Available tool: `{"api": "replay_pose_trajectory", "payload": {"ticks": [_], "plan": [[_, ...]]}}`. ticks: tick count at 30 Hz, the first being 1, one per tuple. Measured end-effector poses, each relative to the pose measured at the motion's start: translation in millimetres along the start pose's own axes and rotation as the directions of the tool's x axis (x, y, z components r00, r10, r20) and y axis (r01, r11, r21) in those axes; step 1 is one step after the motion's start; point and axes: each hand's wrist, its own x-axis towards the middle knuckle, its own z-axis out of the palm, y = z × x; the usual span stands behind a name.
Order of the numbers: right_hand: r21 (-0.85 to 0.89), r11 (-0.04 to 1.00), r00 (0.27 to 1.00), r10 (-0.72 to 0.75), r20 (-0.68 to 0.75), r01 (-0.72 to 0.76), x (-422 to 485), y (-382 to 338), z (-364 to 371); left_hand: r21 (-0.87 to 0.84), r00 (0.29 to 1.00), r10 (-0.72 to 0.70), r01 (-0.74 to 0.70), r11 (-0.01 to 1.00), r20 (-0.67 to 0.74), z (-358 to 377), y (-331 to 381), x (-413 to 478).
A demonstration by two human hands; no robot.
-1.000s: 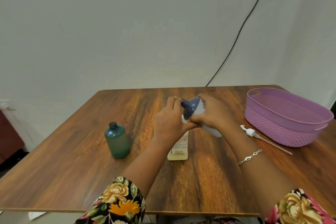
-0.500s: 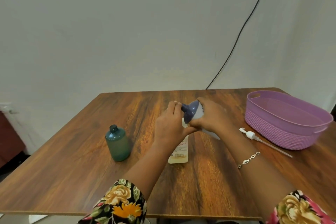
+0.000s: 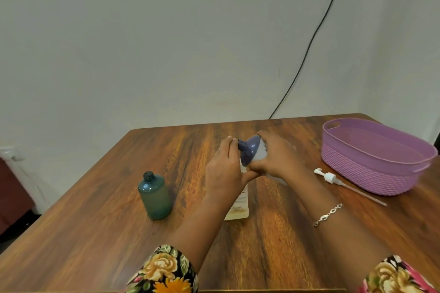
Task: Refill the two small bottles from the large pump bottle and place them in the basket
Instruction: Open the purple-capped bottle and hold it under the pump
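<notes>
My right hand grips a small white bottle with a dark blue shoulder, tilted so its neck points left. The curled fingers of my left hand pinch that neck; whether a cap is there I cannot tell. Behind my left hand stands the large cream bottle, with only its labelled lower part showing. Its white pump lies on the table beside the purple basket at the right. A small teal bottle stands upright at the left, apart from both hands.
The wooden table ends at a pale wall behind, and its front edge is near my floral sleeves. A black cable runs down the wall to the table's back edge. The pump's long tube points toward the front right.
Both hands keep their hold on the small bottle at the table's middle. My left fingers have shifted slightly at the neck. Nothing else on the table has moved.
</notes>
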Motion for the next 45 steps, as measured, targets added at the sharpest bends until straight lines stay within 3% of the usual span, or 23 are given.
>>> {"api": "replay_pose_trajectory", "payload": {"ticks": [11,18,23,33,37,45], "plan": [[0.004,1.0,1.0,-0.014,-0.019,0.014,0.5,-2.3,-5.5,-0.006,0.998,0.012,-0.011,1.0,0.062,-10.2,-1.8,9.5],[-0.031,0.999,0.998,-0.039,0.049,0.041,0.5,-0.6,-3.5,-0.037,0.997,0.028,-0.025,0.999,0.066,-1.4,-6.1,-0.8],[0.048,0.999,1.0,-0.018,0.015,0.017,0.5,-1.1,-8.2,0.023,0.996,0.077,-0.078,0.997,0.046,-9.9,-5.6,11.8],[-0.037,0.999,0.997,0.033,0.065,-0.03,4.2,5.2,2.0,-0.053,0.99,-0.008,0.016,0.998,0.14,-4.0,-4.0,-1.2],[0.066,0.998,0.999,-0.023,0.029,0.021,2.4,3.5,-7.2,-0.052,0.991,0.004,0.003,0.999,0.137,-11.8,-1.9,9.6],[-0.005,1.0,0.999,-0.017,0.03,0.018,2.9,-0.2,-7.7,-0.085,0.998,-0.006,0.012,0.996,0.066,-4.6,-0.4,2.0]]}}
